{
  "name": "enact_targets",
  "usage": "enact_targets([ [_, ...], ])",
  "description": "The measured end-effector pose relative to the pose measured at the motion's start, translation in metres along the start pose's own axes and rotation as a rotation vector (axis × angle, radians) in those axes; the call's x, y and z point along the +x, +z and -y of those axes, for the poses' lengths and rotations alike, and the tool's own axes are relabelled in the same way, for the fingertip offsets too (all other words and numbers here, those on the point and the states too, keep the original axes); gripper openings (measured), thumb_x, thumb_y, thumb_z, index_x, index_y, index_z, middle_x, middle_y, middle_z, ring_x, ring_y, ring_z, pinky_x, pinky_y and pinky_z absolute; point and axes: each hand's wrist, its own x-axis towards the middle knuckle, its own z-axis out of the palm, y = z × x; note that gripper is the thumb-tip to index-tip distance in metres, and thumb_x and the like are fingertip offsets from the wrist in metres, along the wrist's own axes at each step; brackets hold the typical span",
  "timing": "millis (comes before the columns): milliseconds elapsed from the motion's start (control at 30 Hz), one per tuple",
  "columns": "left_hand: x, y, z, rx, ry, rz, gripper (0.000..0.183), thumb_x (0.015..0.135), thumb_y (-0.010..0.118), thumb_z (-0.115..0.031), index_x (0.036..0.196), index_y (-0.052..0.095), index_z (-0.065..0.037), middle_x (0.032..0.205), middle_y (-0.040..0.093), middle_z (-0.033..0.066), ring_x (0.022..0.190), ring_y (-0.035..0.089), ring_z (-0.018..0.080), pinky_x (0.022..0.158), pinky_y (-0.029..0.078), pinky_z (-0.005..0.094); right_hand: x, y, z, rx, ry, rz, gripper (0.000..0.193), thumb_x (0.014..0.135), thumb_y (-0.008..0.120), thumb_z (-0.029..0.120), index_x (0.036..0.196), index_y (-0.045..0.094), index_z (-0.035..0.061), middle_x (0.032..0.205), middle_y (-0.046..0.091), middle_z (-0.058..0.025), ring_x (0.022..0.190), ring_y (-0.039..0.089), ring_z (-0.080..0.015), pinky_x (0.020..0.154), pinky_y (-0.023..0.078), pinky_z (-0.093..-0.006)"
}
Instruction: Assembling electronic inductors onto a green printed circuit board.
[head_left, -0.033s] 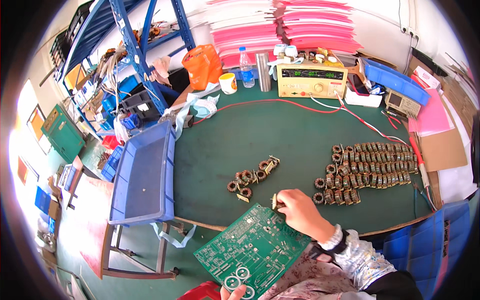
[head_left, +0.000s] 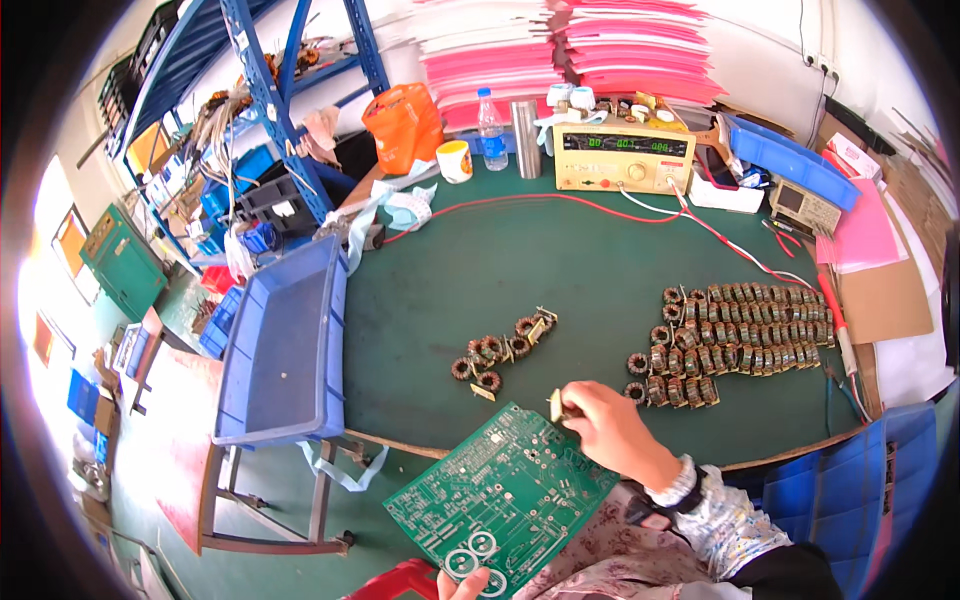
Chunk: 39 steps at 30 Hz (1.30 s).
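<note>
A green circuit board (head_left: 500, 490) is tilted at the table's front edge, with white ring outlines near its lower left corner. My left hand (head_left: 463, 585) grips that lower corner, thumb on top; most of the hand is out of view. Above the board's upper right edge, my right hand (head_left: 615, 435) pinches a toroidal coil by its wound body, and its pale base plate (head_left: 557, 405) sticks out leftward. The fingers hide most of the coil. A loose group of similar coils (head_left: 489, 350) lies on the table beyond the board.
Rows of toroidal coils (head_left: 745, 335) stand at the right on the green table (head_left: 590, 260). A yellow power supply (head_left: 625, 160) with red and white leads sits at the back. The blue tray (head_left: 285, 340) is at the left; pliers (head_left: 782, 238) lie near the right edge.
My right hand and the coil have shifted slightly to the right relative to the board. The board appears slightly farther left. Both grips stay the same.
</note>
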Motion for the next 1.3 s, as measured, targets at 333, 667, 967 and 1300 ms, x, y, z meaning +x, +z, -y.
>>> enact_targets([
  [333, 0.005, 0.028, -0.014, -0.034, -0.027, 0.038, 0.027, 0.084, 0.053, -0.012, 0.109, 0.054, -0.001, 0.086, 0.059, 0.0013, 0.071, 0.053, 0.0097, 0.060, 0.040, 0.0244, -0.079, -0.047, -0.001, 0.588, 0.300, 0.171, 0.028, 0.077, 0.068, 0.001, 0.103, 0.058, 0.0027, 0.116, 0.057, -0.0099, 0.098, 0.059, -0.0175, 0.083, 0.051, -0.0314],
  [667, -0.001, 0.033, -0.010, 0.030, 0.043, 0.076, 0.023, 0.087, 0.052, -0.012, 0.107, 0.055, -0.001, 0.089, 0.060, 0.0021, 0.074, 0.054, 0.0120, 0.064, 0.041, 0.0264, -0.075, -0.043, 0.009, 0.207, 0.172, 0.020, 0.032, 0.069, 0.071, -0.001, 0.099, 0.060, 0.0038, 0.098, 0.063, -0.0096, 0.080, 0.060, -0.0238, 0.069, 0.050, -0.0327],
  [967, -0.001, 0.028, -0.007, 0.088, 0.088, 0.049, 0.022, 0.088, 0.051, -0.012, 0.107, 0.055, -0.001, 0.091, 0.060, 0.0026, 0.075, 0.054, 0.0126, 0.065, 0.042, 0.0267, -0.065, -0.031, 0.019, 0.080, -0.036, 0.057, 0.039, 0.065, 0.074, 0.003, 0.101, 0.059, 0.0045, 0.097, 0.062, -0.0093, 0.082, 0.058, -0.0283, 0.072, 0.049, -0.0358],
  [1300, 0.000, 0.023, -0.004, 0.149, 0.127, 0.117, 0.021, 0.090, 0.050, -0.012, 0.107, 0.055, -0.001, 0.094, 0.059, 0.0033, 0.077, 0.054, 0.0133, 0.066, 0.042, 0.0270, -0.072, -0.071, 0.005, 0.343, 0.283, -0.363, 0.040, 0.067, 0.071, -0.004, 0.103, 0.058, 0.0057, 0.092, 0.060, -0.0093, 0.075, 0.061, -0.0193, 0.067, 0.051, -0.0295],
])
